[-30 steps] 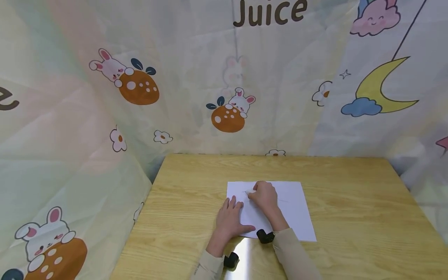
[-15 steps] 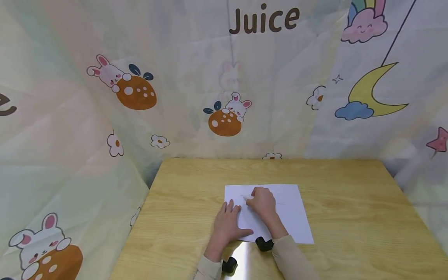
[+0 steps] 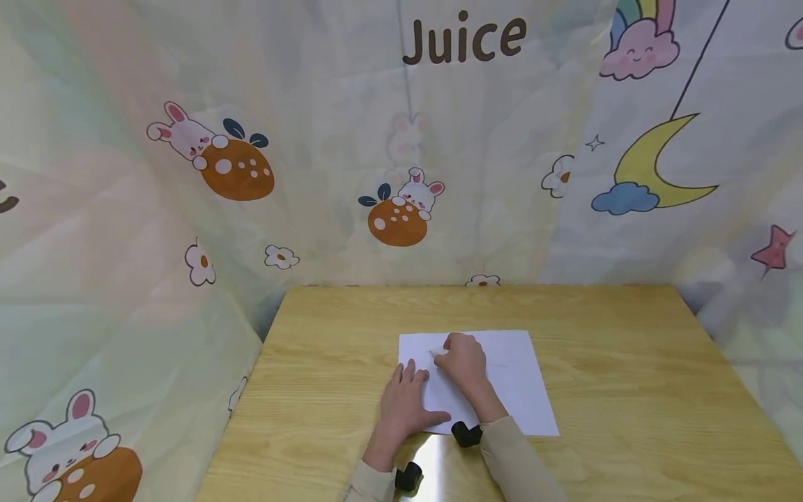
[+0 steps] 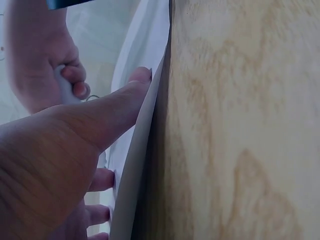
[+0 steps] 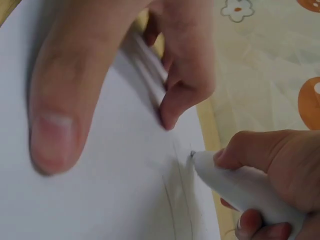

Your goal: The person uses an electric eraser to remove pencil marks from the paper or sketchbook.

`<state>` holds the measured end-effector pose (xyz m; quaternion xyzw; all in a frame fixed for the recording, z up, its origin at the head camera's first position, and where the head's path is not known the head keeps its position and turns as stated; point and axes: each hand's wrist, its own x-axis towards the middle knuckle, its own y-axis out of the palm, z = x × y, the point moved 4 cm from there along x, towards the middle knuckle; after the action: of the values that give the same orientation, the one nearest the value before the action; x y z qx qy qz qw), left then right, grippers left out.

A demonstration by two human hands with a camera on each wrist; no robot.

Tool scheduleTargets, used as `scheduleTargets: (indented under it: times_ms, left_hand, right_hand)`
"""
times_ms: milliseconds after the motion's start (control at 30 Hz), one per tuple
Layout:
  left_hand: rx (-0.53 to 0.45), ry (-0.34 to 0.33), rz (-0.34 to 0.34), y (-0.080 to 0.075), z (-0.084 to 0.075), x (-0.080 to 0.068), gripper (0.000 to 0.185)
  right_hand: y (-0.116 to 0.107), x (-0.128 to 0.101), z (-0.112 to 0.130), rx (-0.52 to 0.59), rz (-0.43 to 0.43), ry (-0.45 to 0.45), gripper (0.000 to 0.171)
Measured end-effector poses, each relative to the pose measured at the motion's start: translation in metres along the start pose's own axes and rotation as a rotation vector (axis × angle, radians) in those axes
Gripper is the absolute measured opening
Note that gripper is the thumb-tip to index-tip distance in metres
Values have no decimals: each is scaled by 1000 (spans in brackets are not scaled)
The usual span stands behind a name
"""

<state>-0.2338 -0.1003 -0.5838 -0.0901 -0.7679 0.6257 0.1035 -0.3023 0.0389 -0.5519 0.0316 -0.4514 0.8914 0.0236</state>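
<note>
A sheet of white paper [image 3: 521, 397] lies on the wooden table, bearing a few thin dark lines. My right hand [image 3: 463, 361] pinches a thick white pen [image 5: 235, 182] between thumb and fingers. Its small dark tip meets the paper near the drawn lines in the right wrist view. Spread on the sheet's left part, my left hand [image 3: 404, 401] rests with its fingers pointing away and its thumb out to the right. In the left wrist view, that thumb [image 4: 112, 107] lies along the near edge of the paper, which bows slightly up from the table.
The wooden table [image 3: 627, 376] extends on both sides of the paper. Behind and to the left hangs a printed cloth [image 3: 314, 139] with rabbits and flowers. A black wrist camera [image 3: 466, 434] sits by the right cuff, another black camera [image 3: 408, 477] by the left.
The head view has shifted a little. On the paper, my right hand has moved slightly left with the pen, whose tip stays in the upper left area. My left hand keeps its place.
</note>
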Motion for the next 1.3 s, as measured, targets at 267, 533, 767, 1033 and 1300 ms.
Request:
scheduleTargets:
  times_ms: [267,533,767,1033,1300]
  left_hand:
    - [-15,4,-10,1,2,-1,89]
    - [-16,1,-5,2,2,3,89]
    - [-33,0,-4,-3,1,1,89]
    - [-50,-15,-14,7,4,-5,92]
    - [-56,-13,-11,8,3,-2,92]
  right_hand:
    - [3,1,-1,9,-10,1,22]
    - [-1,3,3,4,3,11,22]
    - [-1,1,8,5,15,14,22]
    - [7,-4,6,45,-22,1,20]
    - [5,-4,6,34,-4,26,20]
